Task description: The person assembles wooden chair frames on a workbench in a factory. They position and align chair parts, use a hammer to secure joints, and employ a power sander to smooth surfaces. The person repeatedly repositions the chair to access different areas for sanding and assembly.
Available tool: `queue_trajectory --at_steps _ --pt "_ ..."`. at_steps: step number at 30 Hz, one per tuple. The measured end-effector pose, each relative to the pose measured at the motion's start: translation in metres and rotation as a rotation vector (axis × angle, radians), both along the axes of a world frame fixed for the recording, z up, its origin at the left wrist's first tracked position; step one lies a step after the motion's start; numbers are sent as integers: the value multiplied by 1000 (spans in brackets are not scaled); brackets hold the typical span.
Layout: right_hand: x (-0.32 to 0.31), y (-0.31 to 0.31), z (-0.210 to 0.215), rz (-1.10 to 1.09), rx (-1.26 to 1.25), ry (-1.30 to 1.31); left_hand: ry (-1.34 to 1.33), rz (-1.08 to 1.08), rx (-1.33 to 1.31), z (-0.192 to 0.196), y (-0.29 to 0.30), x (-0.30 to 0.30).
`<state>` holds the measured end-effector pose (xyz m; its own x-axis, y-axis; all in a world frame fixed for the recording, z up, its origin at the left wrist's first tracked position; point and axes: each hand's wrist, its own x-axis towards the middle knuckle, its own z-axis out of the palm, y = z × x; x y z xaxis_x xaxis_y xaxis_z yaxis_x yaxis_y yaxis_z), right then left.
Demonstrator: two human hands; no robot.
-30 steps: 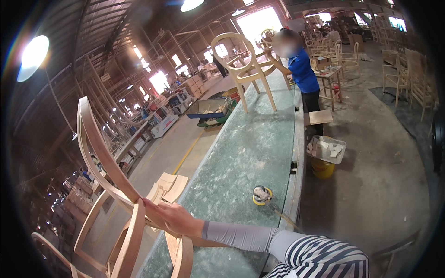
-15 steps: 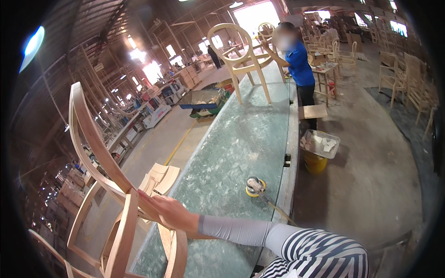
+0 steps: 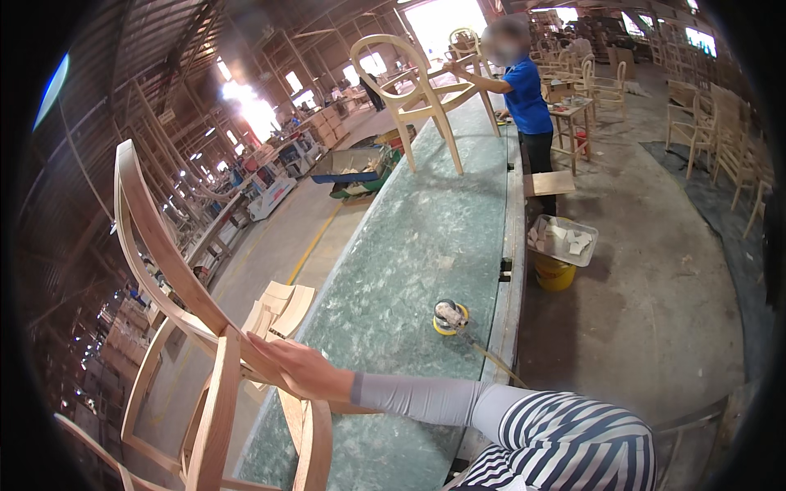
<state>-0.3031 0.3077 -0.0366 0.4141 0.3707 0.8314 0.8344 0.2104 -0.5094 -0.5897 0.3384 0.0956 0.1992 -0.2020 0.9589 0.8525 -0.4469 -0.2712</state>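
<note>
A pale, unfinished wooden chair frame with a tall curved back rises at the left front, at the near end of the long green bench. My right hand reaches across from the right and lies on its rail, just beside the joint with the curved back. Its fingers look stretched along the wood, though their undersides are hidden. My left hand is out of sight. On the bench beyond my forearm sits a round sander with a yellow rim and a hose, untouched.
Curved wooden pieces are stacked left of the bench. Farther along it, a person in a blue shirt handles another oval-backed chair. Right of the bench, a clear tray of scraps rests on a yellow bucket. Several chairs stand farther right.
The view has shifted slightly, so the bench and far chair sit a little differently. My right hand stays on the same rail, its fingers now looking flatter. The other person's arm has straightened somewhat.
</note>
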Motion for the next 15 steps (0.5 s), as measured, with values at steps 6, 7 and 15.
queue_trajectory --at_steps 6,7,15 --pt "-4 17 -34 249 95 335 57 -54 -79 8 -21 9" --pt "-7 18 -38 266 102 374 69 -28 -73 8 -21 8" --pt "-12 16 -37 419 84 465 34 24 -29 3 -13 4"
